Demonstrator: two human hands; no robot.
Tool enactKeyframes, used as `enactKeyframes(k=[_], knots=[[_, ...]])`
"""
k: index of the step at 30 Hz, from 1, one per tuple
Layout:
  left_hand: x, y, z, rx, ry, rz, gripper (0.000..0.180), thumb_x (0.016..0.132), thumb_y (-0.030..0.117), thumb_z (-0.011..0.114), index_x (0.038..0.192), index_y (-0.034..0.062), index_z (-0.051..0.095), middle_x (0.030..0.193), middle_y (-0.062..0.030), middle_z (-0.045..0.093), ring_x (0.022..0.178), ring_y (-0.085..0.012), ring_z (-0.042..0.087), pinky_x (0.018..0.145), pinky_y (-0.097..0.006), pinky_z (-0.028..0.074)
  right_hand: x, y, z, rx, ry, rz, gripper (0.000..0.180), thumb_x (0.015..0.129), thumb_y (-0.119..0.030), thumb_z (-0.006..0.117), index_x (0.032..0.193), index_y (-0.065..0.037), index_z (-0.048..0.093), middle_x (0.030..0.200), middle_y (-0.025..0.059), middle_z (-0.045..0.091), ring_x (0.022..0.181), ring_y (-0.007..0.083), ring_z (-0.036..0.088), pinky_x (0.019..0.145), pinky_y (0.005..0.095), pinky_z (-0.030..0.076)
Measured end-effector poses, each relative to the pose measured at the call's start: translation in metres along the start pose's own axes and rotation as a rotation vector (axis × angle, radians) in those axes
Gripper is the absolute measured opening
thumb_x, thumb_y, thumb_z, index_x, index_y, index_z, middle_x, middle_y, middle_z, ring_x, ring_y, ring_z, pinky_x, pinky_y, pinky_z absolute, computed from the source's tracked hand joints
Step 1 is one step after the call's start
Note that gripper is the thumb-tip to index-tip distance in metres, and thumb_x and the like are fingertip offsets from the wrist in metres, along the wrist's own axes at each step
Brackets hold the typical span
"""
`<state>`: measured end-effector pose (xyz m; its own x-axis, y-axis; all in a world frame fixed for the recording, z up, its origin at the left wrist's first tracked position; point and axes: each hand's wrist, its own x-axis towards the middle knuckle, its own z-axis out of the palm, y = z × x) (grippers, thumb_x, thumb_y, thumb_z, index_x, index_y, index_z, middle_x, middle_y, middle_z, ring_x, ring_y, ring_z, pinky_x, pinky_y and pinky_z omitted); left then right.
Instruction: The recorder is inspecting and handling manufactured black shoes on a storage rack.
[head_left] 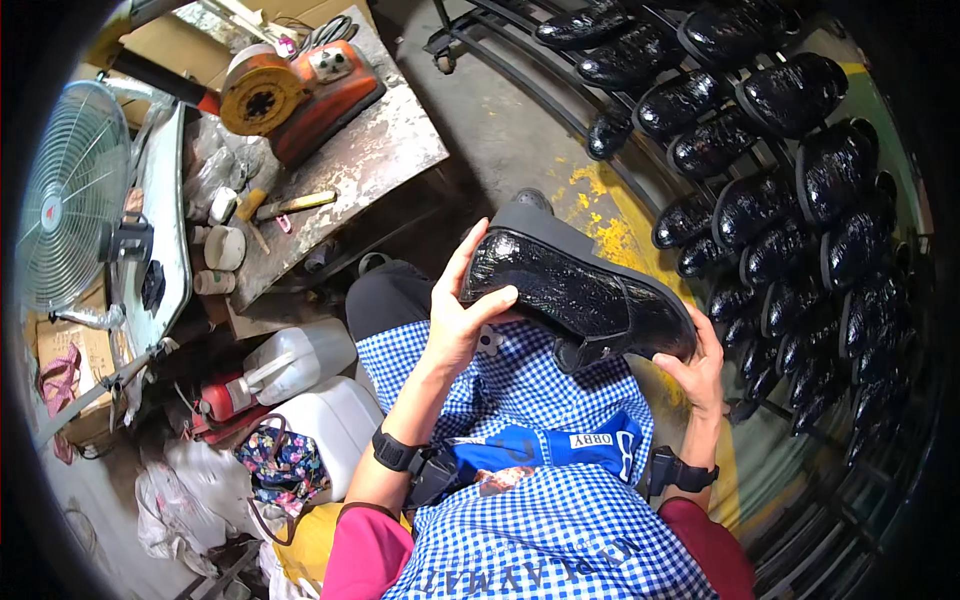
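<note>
A glossy black shoe (560, 290) with a crinkled upper is held up on its side above my lap, its sole edge turned to the far side. At the heel end, my left hand (458, 312) grips it, thumb across the upper and fingers behind. My right hand (698, 368) closes round the toe end, thumb below and fingers along the front. Part of another dark rounded thing (533, 199) shows just beyond the heel. Beneath the shoe lies my blue checked apron (480, 370).
Racks (560, 105) at the right hold many similar black shoes (795, 95). On the left, a worn workbench (375, 165) carries an orange machine (325, 95), a brush (297, 205) and jars. A fan (75, 195), a white jug (310, 350) and a floral bag (280, 465) stand nearby.
</note>
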<state>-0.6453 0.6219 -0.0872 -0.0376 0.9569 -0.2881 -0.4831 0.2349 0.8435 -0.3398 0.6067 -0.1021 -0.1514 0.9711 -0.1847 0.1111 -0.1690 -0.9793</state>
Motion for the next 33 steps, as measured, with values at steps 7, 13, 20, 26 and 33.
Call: enactKeyframes(k=[7, 13, 20, 26, 33], knots=[[0.013, -0.018, 0.011, 0.479, -0.036, 0.216, 0.067, 0.079, 0.009, 0.061, 0.136, 0.0041, 0.028, 0.138, -0.0146, 0.032, 0.123, -0.022, 0.038, 0.101, -0.033, 0.03, 0.013, 0.045, 0.002, 0.468, 0.129, 0.144, 0.064, 0.066, 0.001, 0.067, 0.124, 0.007, 0.041, 0.118, 0.0142, 0.052, 0.109, 0.0199, 0.05, 0.097, 0.0312, 0.036], [0.03, -0.035, 0.004, 1.024, -0.134, 0.483, 0.049, 0.075, 0.005, 0.061, 0.122, 0.0013, 0.047, 0.116, -0.016, 0.055, 0.088, -0.023, 0.062, 0.076, -0.028, 0.05, 0.047, 0.128, 0.008, 0.679, 0.343, 0.263, 0.049, 0.076, -0.005, 0.062, 0.121, 0.005, 0.046, 0.12, 0.0106, 0.052, 0.107, 0.02, 0.05, 0.095, 0.0301, 0.038], [0.032, -0.038, 0.006, 1.204, -0.168, 0.658, 0.023, 0.073, 0.003, 0.062, 0.096, 0.0031, 0.062, 0.071, -0.0096, 0.063, 0.057, -0.0213, 0.059, 0.051, -0.03, 0.044, 0.139, 0.209, -0.003, 1.002, 0.707, 0.438, 0.043, 0.075, -0.013, 0.067, 0.114, -0.003, 0.052, 0.112, 0.0113, 0.056, 0.096, 0.0245, 0.057, 0.08, 0.0393, 0.049], [0.035, -0.042, 0.005, 1.202, -0.139, 0.704, 0.02, 0.069, 0.0, 0.062, 0.088, 0.0022, 0.064, 0.06, -0.0052, 0.058, 0.049, -0.015, 0.055, 0.046, -0.026, 0.042, 0.259, 0.215, -0.009, 1.105, 0.556, 0.434, 0.065, 0.08, -0.04, 0.061, 0.13, -0.008, 0.035, 0.135, 0.0133, 0.035, 0.127, 0.0289, 0.028, 0.097, 0.0613, 0.027], [0.044, -0.039, 0.013, 1.189, -0.19, 0.686, 0.019, 0.067, -0.002, 0.058, 0.085, -0.0013, 0.064, 0.062, -0.0059, 0.06, 0.047, -0.0148, 0.055, 0.045, -0.025, 0.04, 0.274, 0.274, 0.003, 0.714, 0.81, 0.82, 0.093, 0.066, -0.058, 0.066, 0.135, -0.01, 0.027, 0.137, 0.0166, 0.028, 0.121, 0.0312, 0.033, 0.09, 0.0626, 0.032]])
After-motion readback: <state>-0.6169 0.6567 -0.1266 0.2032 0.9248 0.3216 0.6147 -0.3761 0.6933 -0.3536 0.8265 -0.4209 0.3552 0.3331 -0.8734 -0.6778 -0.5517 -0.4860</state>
